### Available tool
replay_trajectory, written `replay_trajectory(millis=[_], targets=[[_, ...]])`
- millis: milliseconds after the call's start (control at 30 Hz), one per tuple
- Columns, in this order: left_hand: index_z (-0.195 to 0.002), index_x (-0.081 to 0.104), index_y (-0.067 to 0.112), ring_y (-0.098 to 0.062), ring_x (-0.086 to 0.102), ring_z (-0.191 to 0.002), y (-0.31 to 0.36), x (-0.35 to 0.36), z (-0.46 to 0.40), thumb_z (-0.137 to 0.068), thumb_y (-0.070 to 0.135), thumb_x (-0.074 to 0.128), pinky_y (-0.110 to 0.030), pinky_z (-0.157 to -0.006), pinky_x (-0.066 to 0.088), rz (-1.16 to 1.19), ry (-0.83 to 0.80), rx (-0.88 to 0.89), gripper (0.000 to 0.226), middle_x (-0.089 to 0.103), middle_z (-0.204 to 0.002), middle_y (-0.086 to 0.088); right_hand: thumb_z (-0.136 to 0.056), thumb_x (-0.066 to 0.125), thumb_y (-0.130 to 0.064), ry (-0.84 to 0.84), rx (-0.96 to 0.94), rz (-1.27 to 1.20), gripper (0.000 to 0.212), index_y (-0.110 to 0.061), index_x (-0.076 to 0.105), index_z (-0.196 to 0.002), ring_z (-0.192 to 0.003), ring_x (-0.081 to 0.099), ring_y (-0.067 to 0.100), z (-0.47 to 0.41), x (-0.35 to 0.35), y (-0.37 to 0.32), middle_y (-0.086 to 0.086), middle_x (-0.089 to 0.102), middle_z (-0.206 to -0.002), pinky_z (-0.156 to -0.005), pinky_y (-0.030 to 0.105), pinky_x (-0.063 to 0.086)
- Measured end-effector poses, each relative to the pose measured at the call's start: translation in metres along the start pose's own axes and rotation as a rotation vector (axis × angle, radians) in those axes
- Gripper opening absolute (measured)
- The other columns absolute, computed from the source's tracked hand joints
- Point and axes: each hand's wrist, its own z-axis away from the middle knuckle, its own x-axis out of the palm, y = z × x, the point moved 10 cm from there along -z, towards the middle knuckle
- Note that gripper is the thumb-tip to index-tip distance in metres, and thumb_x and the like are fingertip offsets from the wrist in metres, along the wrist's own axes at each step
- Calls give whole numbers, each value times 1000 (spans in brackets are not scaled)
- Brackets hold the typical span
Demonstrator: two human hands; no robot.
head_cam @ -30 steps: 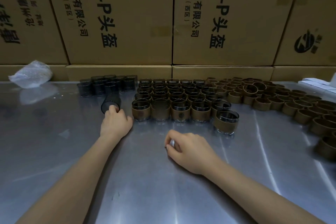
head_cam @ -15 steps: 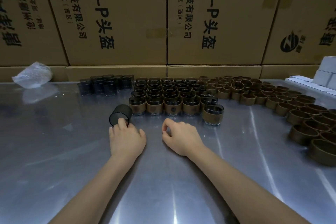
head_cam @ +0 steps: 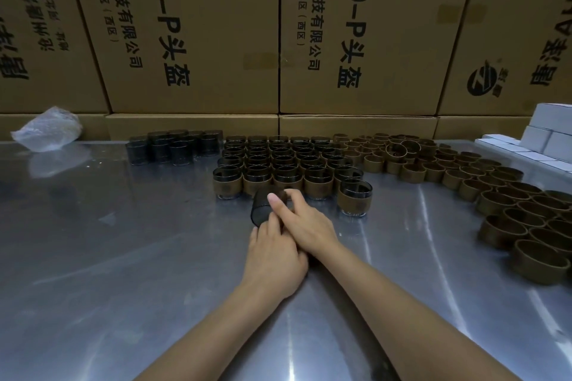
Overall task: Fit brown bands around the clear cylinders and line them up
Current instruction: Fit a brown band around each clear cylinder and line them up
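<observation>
A dark clear cylinder (head_cam: 262, 208) lies on its side just above the steel table (head_cam: 123, 257), held between both hands. My left hand (head_cam: 274, 257) grips it from below, its fingers partly hidden under the right hand. My right hand (head_cam: 308, 226) lies over the left and pinches the cylinder's top with thumb and forefinger. Behind them stand rows of cylinders wearing brown bands (head_cam: 288, 176). One banded cylinder (head_cam: 354, 198) stands apart at the right end. Bare cylinders (head_cam: 173, 148) cluster at the back left. Loose brown bands (head_cam: 464, 176) spread over the right.
Large cardboard boxes (head_cam: 201, 40) form a wall along the table's back. A crumpled plastic bag (head_cam: 46, 130) lies at the far left. Small white boxes (head_cam: 551, 136) are stacked at the far right.
My left hand has brought the bare cylinder from the left to the middle. The right hand has moved onto it and over the left hand.
</observation>
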Motion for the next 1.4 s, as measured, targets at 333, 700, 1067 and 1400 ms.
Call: replay_trajectory(millis=[333,700,1067,1400], targets=[[-93,63,15,-19,58,-85,-2,-15,-6,-85,22,48,-26,-57,32,73,122,15,18,63,-97,1,-80,67,-48,219,-2,-305,58,-36,29,-122,-101,57,18,2,-22,10,-9,58,-108,-76,32,42],[-114,61,20,-15,56,-110,-60,-19,-17,-85,17,61,-27,-87,44,599,158,-215,29,61,-116,3,-68,76,-15,219,-13,-388,63,-27,36,-115,-119,41,20,5,-24,12,-2,36,-118,-98,33,39],[-126,51,21,-6,57,-109,-43,-9,-24,-74,12,76,-8,-82,43,673,58,9,58,63,-119,6,-57,88,-33,196,-17,-323,78,-25,29,-107,-106,48,19,7,-23,9,1,46,-112,-86,32,47],[-116,50,24,-6,61,-97,-40,-5,-21,-71,29,80,-15,-72,47,635,17,9,54,62,-105,12,-68,79,-48,236,-118,-224,67,-29,38,-117,-108,34,9,16,-30,5,-8,39,-111,-87,25,33]])
